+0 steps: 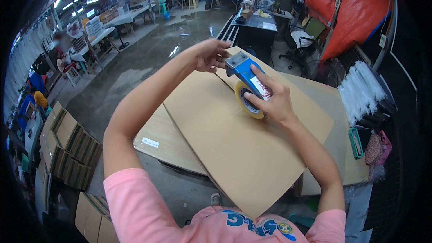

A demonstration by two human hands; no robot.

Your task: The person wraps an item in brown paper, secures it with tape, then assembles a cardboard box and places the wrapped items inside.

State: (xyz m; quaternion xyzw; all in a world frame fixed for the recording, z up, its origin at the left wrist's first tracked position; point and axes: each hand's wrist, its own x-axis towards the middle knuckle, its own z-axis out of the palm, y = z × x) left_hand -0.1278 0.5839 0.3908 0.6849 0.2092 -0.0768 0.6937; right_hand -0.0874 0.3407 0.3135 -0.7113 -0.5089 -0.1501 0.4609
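A large brown cardboard box [238, 139] lies across the work table in front of me, with a seam between its panels near the far end. My right hand [278, 99] is closed around a blue tape dispenser [247, 73] with a metal head. The yellowish tape roll [245, 101] on it rests close above the cardboard. At the box's far edge, my left hand [211, 55] has its fingers curled against the cardboard, right beside the dispenser's head. Some of its fingertips are hidden.
Under the box is a wooden table [168, 146]. Stacked folded cartons [74, 153] stand on the floor at left. Bundled clear plastic [362, 91], a green tray [355, 143] and a pink pouch [384, 147] are at right. Beyond stands a black desk [254, 29]; people sit farther off.
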